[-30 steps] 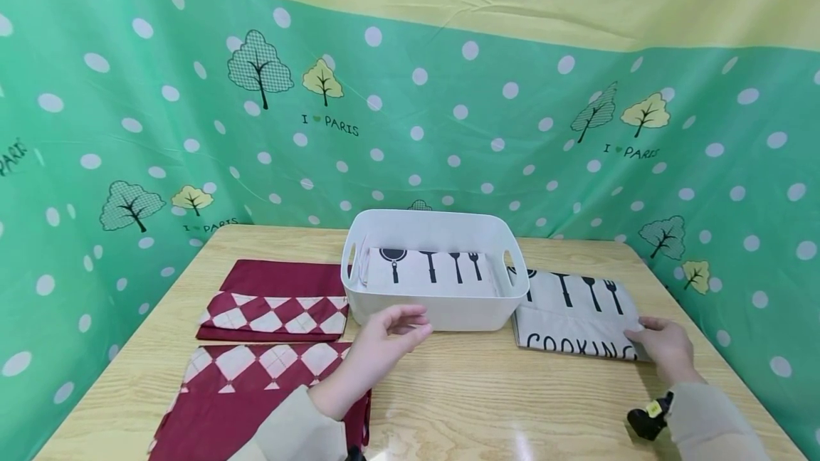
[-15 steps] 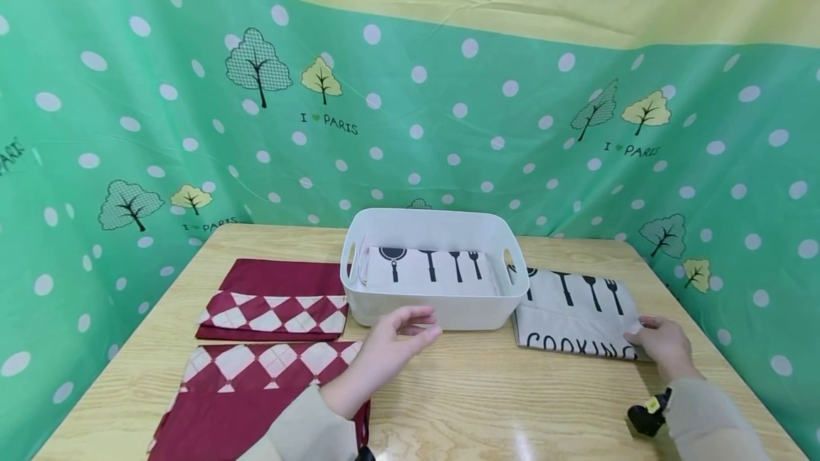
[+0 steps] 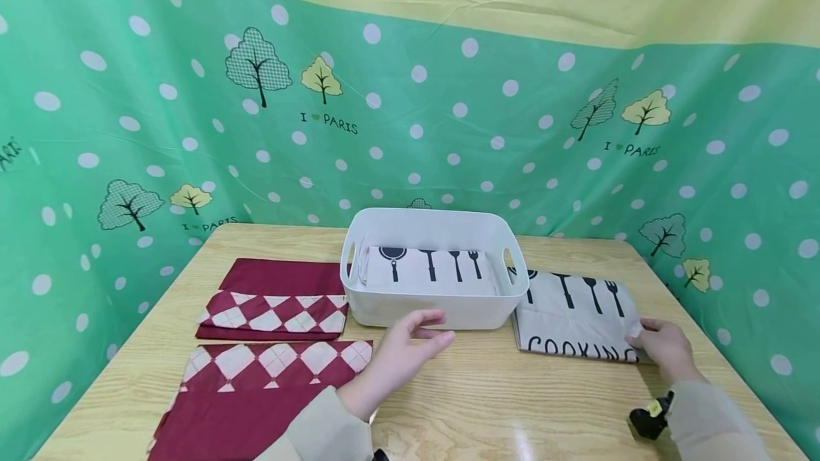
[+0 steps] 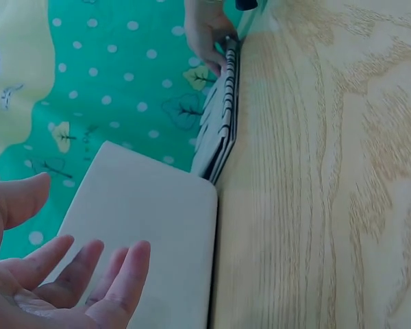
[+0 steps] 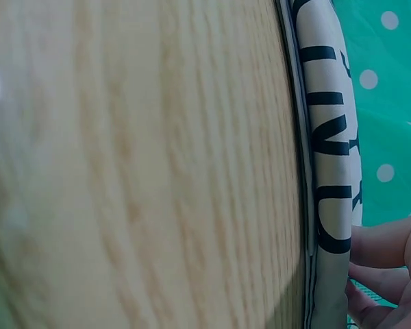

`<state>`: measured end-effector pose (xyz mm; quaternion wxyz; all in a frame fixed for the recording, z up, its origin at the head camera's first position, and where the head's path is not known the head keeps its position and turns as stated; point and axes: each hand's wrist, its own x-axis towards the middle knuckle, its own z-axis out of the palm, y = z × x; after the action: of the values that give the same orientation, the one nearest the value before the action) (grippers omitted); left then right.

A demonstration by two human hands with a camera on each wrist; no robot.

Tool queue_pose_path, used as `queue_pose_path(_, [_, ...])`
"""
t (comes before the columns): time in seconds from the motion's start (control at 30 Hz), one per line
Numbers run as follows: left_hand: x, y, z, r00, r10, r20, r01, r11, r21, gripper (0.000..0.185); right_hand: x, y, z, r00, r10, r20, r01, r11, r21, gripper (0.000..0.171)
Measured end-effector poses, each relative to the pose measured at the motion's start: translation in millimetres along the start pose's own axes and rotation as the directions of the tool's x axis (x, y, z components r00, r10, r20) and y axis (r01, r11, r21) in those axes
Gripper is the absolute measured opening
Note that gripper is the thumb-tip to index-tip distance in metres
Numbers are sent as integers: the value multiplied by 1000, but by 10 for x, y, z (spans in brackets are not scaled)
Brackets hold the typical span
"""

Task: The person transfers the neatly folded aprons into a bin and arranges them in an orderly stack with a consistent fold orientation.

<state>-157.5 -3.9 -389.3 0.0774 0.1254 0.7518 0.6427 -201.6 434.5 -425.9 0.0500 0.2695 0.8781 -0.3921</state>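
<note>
A white basket [image 3: 442, 311] stands mid-table with a folded utensil-print cloth [image 3: 428, 270] inside. Just in front of its near wall hovers my left hand [image 3: 434, 329], fingers relaxed and spread, holding nothing; the left wrist view shows those fingers [image 4: 89, 271] beside the basket wall [image 4: 147, 226]. To the right of the basket lies a folded grey COOKING cloth [image 3: 573, 319]. My right hand [image 3: 642, 336] pinches its near right corner. In the right wrist view the fingers [image 5: 387, 264] curl at the cloth's edge [image 5: 329, 137].
Two folded maroon checked cloths lie on the left, one behind [image 3: 275, 299] and one at the front [image 3: 256, 390]. The wooden table [image 3: 500, 397] is ringed by a green polka-dot backdrop [image 3: 448, 126] on three sides.
My left hand has drifted right along the basket's front wall. The right hand stays on the cloth's corner.
</note>
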Motion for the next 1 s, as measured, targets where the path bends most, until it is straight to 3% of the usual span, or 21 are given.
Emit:
queue_pose_path(0.63, [122, -53, 289, 999, -33, 28, 34, 999, -39, 55, -109, 75, -13, 1000, -22, -13, 22, 1000, 5, 67])
queue_pose_path(1.0, [189, -131, 463, 998, -54, 23, 54, 999, -8, 58, -121, 94, 2, 1000, 2, -6, -2, 999, 33, 67])
